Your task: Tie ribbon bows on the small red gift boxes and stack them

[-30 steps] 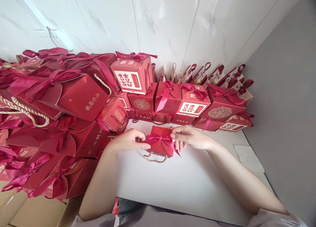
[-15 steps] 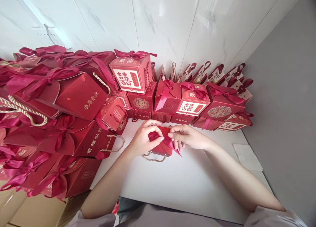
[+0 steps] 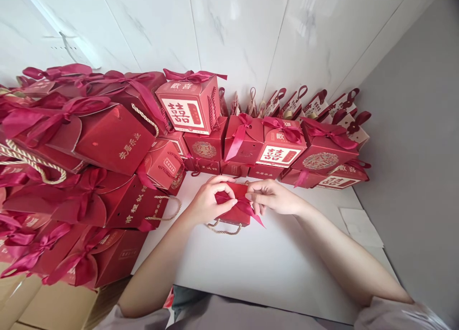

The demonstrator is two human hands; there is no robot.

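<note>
On the white table in front of me sits a small red gift box with a twisted cream rope handle hanging at its near side. A dark pink ribbon crosses its top, gathered in the middle, one tail trailing to the right. My left hand pinches the ribbon between thumb and forefinger at the left of the gather. At the right of it, my right hand has its thumb and curled fingers closed on the ribbon. The fingers hide part of the bow and the box top.
Stacked red gift boxes with bows fill the left side. More boxes line the back, with small tagged bags behind them. White papers lie at the right by the grey panel. Cardboard boxes stand at lower left.
My right hand has shifted very slightly to the right along the ribbon. My left hand keeps its pinch, and the gift box stays in place.
</note>
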